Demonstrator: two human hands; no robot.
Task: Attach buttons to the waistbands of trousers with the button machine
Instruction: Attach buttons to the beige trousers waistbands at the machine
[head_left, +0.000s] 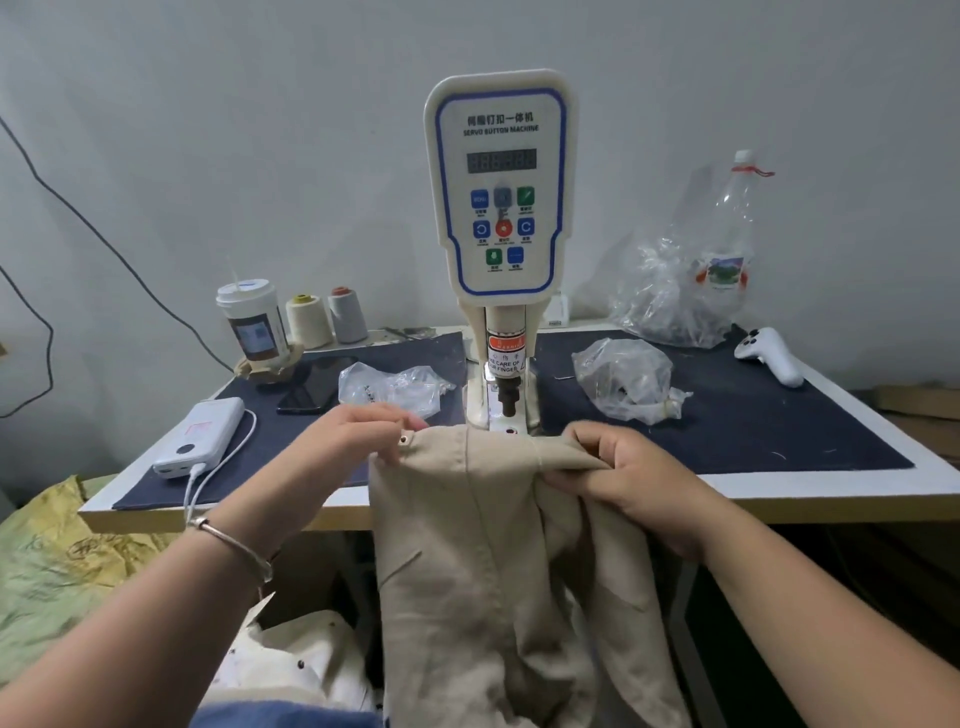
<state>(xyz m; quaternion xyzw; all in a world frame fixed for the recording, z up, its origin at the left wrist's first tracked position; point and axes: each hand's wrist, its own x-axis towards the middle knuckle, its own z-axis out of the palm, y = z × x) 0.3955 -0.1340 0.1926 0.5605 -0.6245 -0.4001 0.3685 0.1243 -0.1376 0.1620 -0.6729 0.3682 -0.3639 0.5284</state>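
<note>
A white-edged table (779, 491) topped with dark blue felt carries a cream plastic button machine (500, 208), its flat control panel facing the person and its steel punch (506, 397) hanging over the die at the front edge, within easy reach. Beige woven trousers (467, 545) hang from that edge, their stiff waistband (483, 452) drawn taut just in front of the punch, seemingly to keep the cloth flat for pressing. The left hand (358, 439) pinches the waistband's left end, beside a small round metal button (404, 440) already set in the cloth; the right hand (631, 475) grips a bunched fold at the right. Crinkled clear bags (623, 382) lie on the felt to either side of the machine, perhaps holding loose buttons. Smooth thread cones (309, 322) stand at the back left.
</note>
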